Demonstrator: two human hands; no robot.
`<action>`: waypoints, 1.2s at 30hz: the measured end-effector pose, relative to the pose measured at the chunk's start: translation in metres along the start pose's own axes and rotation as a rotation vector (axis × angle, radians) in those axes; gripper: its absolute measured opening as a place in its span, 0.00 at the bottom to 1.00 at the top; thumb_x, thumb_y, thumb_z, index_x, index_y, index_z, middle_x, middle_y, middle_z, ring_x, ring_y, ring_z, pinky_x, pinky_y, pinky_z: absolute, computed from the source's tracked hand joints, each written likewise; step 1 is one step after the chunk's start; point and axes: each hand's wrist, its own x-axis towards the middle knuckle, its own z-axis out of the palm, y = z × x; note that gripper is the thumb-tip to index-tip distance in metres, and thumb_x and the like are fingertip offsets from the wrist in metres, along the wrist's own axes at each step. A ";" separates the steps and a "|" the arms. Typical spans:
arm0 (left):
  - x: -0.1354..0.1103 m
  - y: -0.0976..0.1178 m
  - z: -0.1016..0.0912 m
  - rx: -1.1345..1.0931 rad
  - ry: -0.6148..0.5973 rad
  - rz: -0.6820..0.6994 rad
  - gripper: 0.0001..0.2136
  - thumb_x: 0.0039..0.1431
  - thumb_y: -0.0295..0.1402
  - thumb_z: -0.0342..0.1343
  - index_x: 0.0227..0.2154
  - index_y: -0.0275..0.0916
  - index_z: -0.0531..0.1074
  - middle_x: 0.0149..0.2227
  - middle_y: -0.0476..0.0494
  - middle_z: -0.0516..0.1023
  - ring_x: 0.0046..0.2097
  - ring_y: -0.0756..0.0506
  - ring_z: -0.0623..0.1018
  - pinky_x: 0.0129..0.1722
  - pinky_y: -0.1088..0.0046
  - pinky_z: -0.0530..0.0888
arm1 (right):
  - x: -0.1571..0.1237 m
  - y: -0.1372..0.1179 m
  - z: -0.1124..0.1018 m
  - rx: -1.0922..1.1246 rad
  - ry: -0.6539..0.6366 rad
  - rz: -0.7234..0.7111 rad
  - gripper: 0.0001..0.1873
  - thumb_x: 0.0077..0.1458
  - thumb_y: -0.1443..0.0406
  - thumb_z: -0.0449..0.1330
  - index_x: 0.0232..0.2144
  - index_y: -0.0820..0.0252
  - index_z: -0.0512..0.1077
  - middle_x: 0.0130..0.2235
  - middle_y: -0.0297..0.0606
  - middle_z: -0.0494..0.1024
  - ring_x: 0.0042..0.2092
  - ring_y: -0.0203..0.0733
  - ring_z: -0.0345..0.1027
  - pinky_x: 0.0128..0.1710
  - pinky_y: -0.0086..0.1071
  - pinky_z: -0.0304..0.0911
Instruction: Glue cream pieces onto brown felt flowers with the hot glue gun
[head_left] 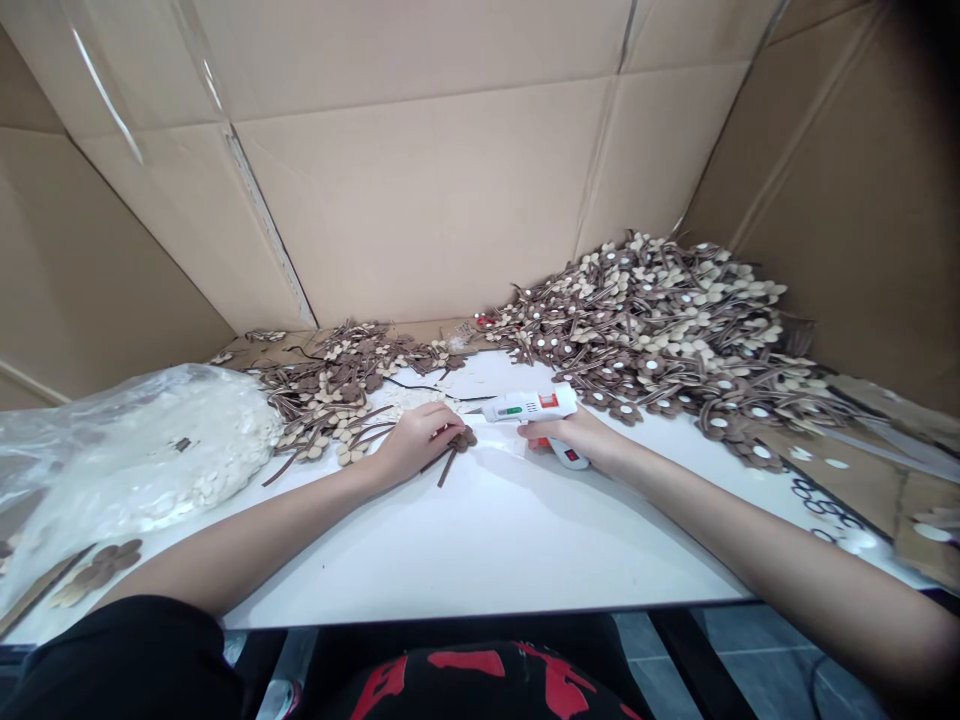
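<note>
Near the middle of the white table, my left hand (421, 440) has its fingers closed on a brown felt flower (466, 438) with thin strips hanging from it. My right hand (574, 436) is wrapped round the handle of a white and orange hot glue gun (531, 404). The gun's nozzle points left and sits just above the flower; whether it touches cannot be made out. Small white pieces (420, 398) lie on the table behind my left hand.
A big heap of brown and cream felt flowers (652, 310), many bearing white discs, rises at the back right. A smaller pile (345, 380) lies back left, beside a clear plastic bag (187, 440) of white discs. Cardboard walls (450, 180) surround the table (480, 550). Dark rings (821, 505) lie right.
</note>
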 end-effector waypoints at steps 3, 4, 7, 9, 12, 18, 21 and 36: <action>0.000 0.000 -0.001 0.025 -0.035 0.054 0.11 0.62 0.33 0.45 0.32 0.37 0.73 0.32 0.43 0.74 0.36 0.49 0.73 0.38 0.74 0.69 | 0.000 0.000 0.000 -0.020 0.006 0.010 0.12 0.37 0.68 0.61 0.30 0.62 0.71 0.29 0.37 0.76 0.29 0.38 0.68 0.28 0.28 0.63; -0.001 -0.001 0.000 0.038 -0.041 0.070 0.11 0.62 0.32 0.46 0.33 0.37 0.73 0.32 0.43 0.74 0.36 0.49 0.73 0.38 0.75 0.69 | 0.000 -0.001 0.000 -0.028 0.010 0.015 0.11 0.37 0.67 0.61 0.29 0.62 0.71 0.27 0.36 0.76 0.29 0.39 0.68 0.28 0.28 0.63; -0.003 -0.004 0.001 0.093 -0.041 0.107 0.11 0.61 0.32 0.46 0.33 0.36 0.73 0.33 0.42 0.74 0.36 0.49 0.73 0.37 0.75 0.70 | -0.001 -0.002 -0.001 -0.056 0.014 0.024 0.08 0.37 0.66 0.61 0.25 0.62 0.70 0.24 0.36 0.75 0.28 0.39 0.67 0.28 0.29 0.62; -0.004 -0.006 0.002 0.130 -0.042 0.119 0.10 0.61 0.32 0.47 0.33 0.37 0.74 0.33 0.42 0.74 0.36 0.49 0.73 0.36 0.75 0.70 | -0.001 -0.001 -0.002 -0.064 0.010 0.018 0.07 0.37 0.66 0.61 0.24 0.62 0.70 0.23 0.36 0.75 0.28 0.39 0.67 0.28 0.29 0.62; -0.006 -0.008 0.003 0.153 -0.052 0.119 0.10 0.61 0.31 0.47 0.33 0.37 0.74 0.33 0.42 0.74 0.36 0.49 0.72 0.36 0.75 0.70 | 0.002 0.004 -0.003 -0.060 0.009 -0.005 0.10 0.37 0.65 0.61 0.27 0.62 0.71 0.25 0.36 0.75 0.27 0.39 0.67 0.26 0.29 0.61; -0.007 -0.006 0.002 0.133 -0.075 0.090 0.10 0.60 0.31 0.47 0.36 0.37 0.74 0.34 0.41 0.72 0.36 0.49 0.71 0.36 0.75 0.69 | 0.004 0.009 -0.006 -0.100 -0.001 -0.023 0.09 0.39 0.65 0.61 0.27 0.63 0.70 0.25 0.37 0.75 0.26 0.38 0.66 0.24 0.28 0.59; -0.006 -0.003 0.001 0.109 -0.110 0.052 0.11 0.61 0.31 0.46 0.38 0.36 0.73 0.34 0.41 0.70 0.36 0.49 0.71 0.36 0.75 0.69 | 0.003 0.007 -0.005 -0.080 0.006 -0.014 0.09 0.39 0.65 0.61 0.27 0.63 0.70 0.25 0.37 0.75 0.27 0.38 0.66 0.25 0.28 0.59; -0.006 -0.002 -0.002 0.028 -0.145 -0.013 0.11 0.61 0.34 0.47 0.36 0.38 0.75 0.32 0.43 0.70 0.34 0.50 0.71 0.35 0.76 0.68 | 0.006 0.005 -0.005 -0.001 0.015 -0.003 0.06 0.37 0.66 0.62 0.22 0.62 0.69 0.23 0.36 0.74 0.25 0.37 0.65 0.25 0.29 0.60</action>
